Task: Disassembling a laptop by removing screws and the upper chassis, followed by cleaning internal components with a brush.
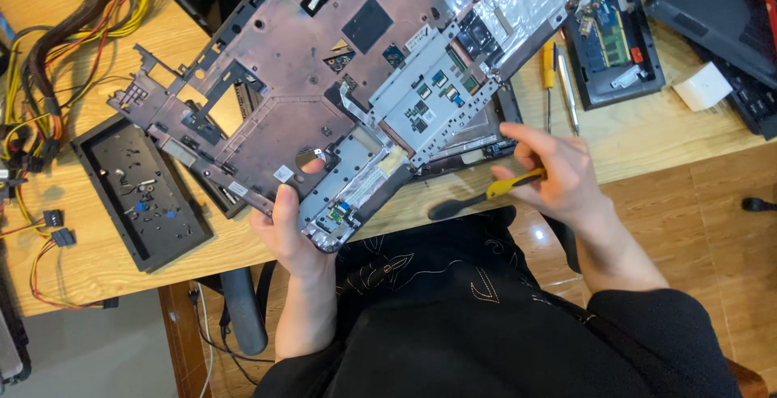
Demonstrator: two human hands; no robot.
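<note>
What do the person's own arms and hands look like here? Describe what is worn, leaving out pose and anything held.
Both hands, left hand and right hand, are bare: no gloves, and no rings or watch can be seen. The forearms are uncovered, with black sleeves pushed up towards the elbows. The dark garment has thin pale stitched patterning on the front.

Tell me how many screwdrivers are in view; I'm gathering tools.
2: a yellow-and-black screwdriver in the right hand, and a yellow-handled one lying on the table. Others may be hidden.
</note>
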